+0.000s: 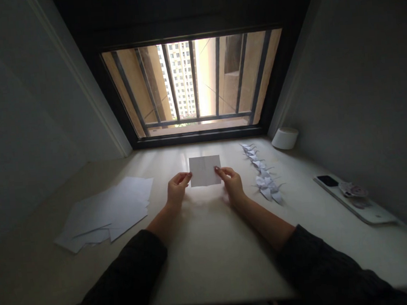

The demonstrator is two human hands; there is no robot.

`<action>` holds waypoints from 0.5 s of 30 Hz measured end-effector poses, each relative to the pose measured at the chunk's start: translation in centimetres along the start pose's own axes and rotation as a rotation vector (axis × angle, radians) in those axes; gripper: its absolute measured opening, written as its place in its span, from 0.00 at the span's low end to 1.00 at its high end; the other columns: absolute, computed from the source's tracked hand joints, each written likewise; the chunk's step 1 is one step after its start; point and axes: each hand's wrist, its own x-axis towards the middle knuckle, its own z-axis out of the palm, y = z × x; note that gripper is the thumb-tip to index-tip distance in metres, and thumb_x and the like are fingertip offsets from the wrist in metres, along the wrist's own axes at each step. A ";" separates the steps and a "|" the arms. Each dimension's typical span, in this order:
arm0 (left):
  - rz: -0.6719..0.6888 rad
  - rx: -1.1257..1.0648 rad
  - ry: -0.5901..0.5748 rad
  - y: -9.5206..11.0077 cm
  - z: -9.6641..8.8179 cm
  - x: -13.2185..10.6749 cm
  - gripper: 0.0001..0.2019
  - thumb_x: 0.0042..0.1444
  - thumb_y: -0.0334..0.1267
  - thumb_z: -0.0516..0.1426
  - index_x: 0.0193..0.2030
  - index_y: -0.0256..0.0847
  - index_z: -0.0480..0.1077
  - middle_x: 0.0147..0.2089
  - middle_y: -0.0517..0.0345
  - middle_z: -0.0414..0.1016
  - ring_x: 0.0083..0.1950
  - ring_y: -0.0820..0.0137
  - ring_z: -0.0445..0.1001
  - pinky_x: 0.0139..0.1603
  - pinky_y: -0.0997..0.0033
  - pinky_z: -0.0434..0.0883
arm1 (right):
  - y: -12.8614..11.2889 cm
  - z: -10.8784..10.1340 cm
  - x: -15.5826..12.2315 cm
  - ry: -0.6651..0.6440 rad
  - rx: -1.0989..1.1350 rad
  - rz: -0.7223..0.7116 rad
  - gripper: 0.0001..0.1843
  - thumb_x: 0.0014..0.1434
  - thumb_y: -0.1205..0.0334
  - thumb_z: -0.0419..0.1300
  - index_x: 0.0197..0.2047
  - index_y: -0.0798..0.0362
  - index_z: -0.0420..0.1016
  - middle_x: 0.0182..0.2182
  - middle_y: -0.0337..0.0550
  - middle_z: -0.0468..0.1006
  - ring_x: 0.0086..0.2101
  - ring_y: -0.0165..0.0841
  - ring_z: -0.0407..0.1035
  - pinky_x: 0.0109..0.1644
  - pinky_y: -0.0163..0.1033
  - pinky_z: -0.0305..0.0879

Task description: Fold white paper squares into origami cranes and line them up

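Creased sheet [205, 170]: white matt paper. Left of it, loose sheets [106, 214]: matt paper. Right of it, folded figures [265, 178]: paper, sharp creases. Beneath it, counter [212, 264]: pale, smooth, soft sheen. Nearer than it, sleeves [128, 276]: dark matt cloth. Beyond it, window bars [194, 78]: dark metal.

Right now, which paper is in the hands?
The small creased sheet pinched between left hand and right hand; the others lie in a loose pile to the left.

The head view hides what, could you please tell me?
Back face of the sheet: turned away, head view.
Fingers of left hand, right hand: behind the sheet.
The folded paper figures: too small and dim to count.
The objects on the white slab: dim, blurred.
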 end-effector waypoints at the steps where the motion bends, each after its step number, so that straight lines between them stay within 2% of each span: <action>1: 0.017 0.026 0.022 0.0 -0.1 0.0 0.18 0.43 0.52 0.62 0.31 0.38 0.74 0.30 0.57 0.73 0.34 0.71 0.70 0.32 0.75 0.67 | 0.0 0.0 0.0 0.016 0.020 0.038 0.22 0.47 0.42 0.62 0.28 0.54 0.77 0.29 0.43 0.74 0.29 0.32 0.65 0.33 0.38 0.61; 5: 0.092 0.102 0.066 -0.1 -0.3 0.1 0.18 0.44 0.53 0.61 0.32 0.39 0.73 0.28 0.57 0.72 0.32 0.71 0.69 0.28 0.75 0.66 | -0.2 0.3 -0.2 0.007 0.132 0.117 0.20 0.42 0.45 0.66 0.30 0.53 0.78 0.20 0.37 0.70 0.24 0.29 0.62 0.28 0.36 0.58; 8: 0.102 0.099 0.069 0.0 -0.3 0.0 0.18 0.45 0.53 0.60 0.32 0.38 0.72 0.27 0.57 0.72 0.30 0.71 0.70 0.29 0.74 0.66 | -0.5 0.4 -0.2 -0.018 0.191 0.139 0.18 0.40 0.48 0.68 0.31 0.53 0.78 0.17 0.34 0.68 0.21 0.29 0.62 0.27 0.36 0.58; 11: 0.108 0.067 0.024 0.2 -0.1 -0.1 0.18 0.48 0.51 0.59 0.38 0.38 0.71 0.31 0.54 0.75 0.33 0.69 0.73 0.34 0.71 0.68 | -0.8 0.3 -0.2 -0.073 0.189 0.105 0.15 0.43 0.51 0.67 0.32 0.52 0.78 0.24 0.40 0.77 0.27 0.33 0.69 0.32 0.38 0.64; 13: 0.119 0.023 -0.001 0.3 0.1 -0.1 0.22 0.49 0.49 0.58 0.49 0.40 0.68 0.36 0.52 0.76 0.38 0.67 0.74 0.39 0.68 0.68 | -1.0 0.1 -0.3 -0.079 0.122 0.040 0.14 0.45 0.52 0.65 0.34 0.52 0.79 0.32 0.44 0.80 0.33 0.36 0.72 0.38 0.41 0.66; 15: 0.099 -0.021 -0.007 0.3 0.2 -0.1 0.28 0.52 0.49 0.57 0.58 0.41 0.61 0.39 0.51 0.76 0.40 0.66 0.75 0.43 0.66 0.68 | -1.1 0.0 -0.5 -0.077 0.021 -0.033 0.13 0.47 0.54 0.63 0.36 0.50 0.80 0.35 0.43 0.81 0.35 0.37 0.72 0.42 0.44 0.67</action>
